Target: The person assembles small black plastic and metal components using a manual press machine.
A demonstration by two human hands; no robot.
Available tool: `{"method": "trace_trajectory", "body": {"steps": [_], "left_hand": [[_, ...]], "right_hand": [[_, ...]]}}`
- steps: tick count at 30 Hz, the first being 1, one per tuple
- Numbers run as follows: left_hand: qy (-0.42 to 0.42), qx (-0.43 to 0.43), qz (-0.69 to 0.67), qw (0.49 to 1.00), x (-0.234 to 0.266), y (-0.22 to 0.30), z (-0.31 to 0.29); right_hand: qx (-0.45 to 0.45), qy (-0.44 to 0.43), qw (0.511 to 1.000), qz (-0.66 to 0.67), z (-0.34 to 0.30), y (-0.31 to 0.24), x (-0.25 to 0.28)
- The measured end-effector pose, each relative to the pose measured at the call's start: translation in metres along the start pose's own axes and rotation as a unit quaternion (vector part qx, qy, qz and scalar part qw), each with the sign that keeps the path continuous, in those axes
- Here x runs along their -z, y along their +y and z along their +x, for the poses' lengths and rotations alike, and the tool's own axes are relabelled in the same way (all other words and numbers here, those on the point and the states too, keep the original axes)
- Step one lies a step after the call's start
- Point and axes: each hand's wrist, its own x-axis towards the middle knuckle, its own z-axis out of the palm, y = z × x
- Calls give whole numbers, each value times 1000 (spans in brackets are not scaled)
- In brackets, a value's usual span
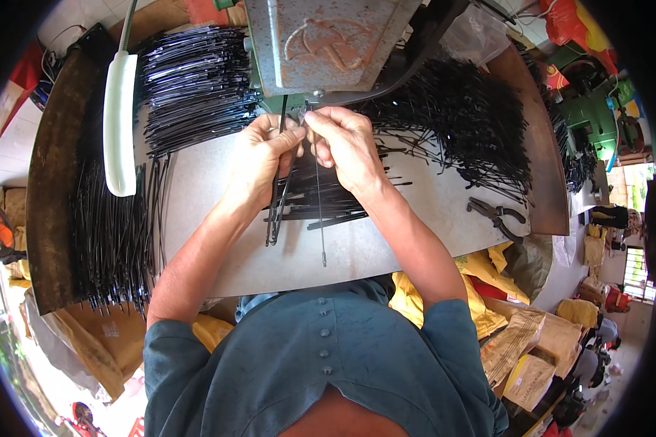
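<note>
Under the machine head (328, 51) my two hands meet, fingertips nearly touching. My left hand (266, 156) is closed in a pinch, with a few long black umbrella ribs (275, 218) hanging below it. My right hand (346, 146) is also closed, its thumb and forefinger pinching near the machine's working point. A single thin umbrella rib (321, 211) hangs straight down from it, ending in a small tip. The upper ends of the ribs are partly hidden by my fingers. Behind my hands, more black ribs (317, 197) lie across the pale metal tabletop (415, 218).
Black rib bundles lie in a stack (197, 87) at the back left, a pile (113, 226) at the left edge and a tangled heap (459, 116) at the right. Pliers (496, 215) rest at right. A white lamp (120, 124) hangs at left. Brown raised rims (51, 182) flank the table.
</note>
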Motion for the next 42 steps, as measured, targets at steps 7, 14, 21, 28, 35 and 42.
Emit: {"method": "trace_trajectory", "body": {"steps": [7,14,21,28,35,42], "left_hand": [[3,7,-33,999,-3,1,2],[13,5,-23,1000,-3,13,0],[-3,20,102,995,23,34,-4],[28,-69,732,677,111,55,-39],[-109,-271,679,673,47,40,-36],[-84,-352,715,598,-8,-12,0]], "right_hand": [[-27,-26,999,-8,0,-2,7],[-14,58,943,-328,-4,-51,65],[62,71,843,-530,-19,-80,115],[70,-51,604,-793,-32,-73,112],[108,-125,407,-899,-29,-65,110],[282,-21,569,-772,-29,-52,124]]}}
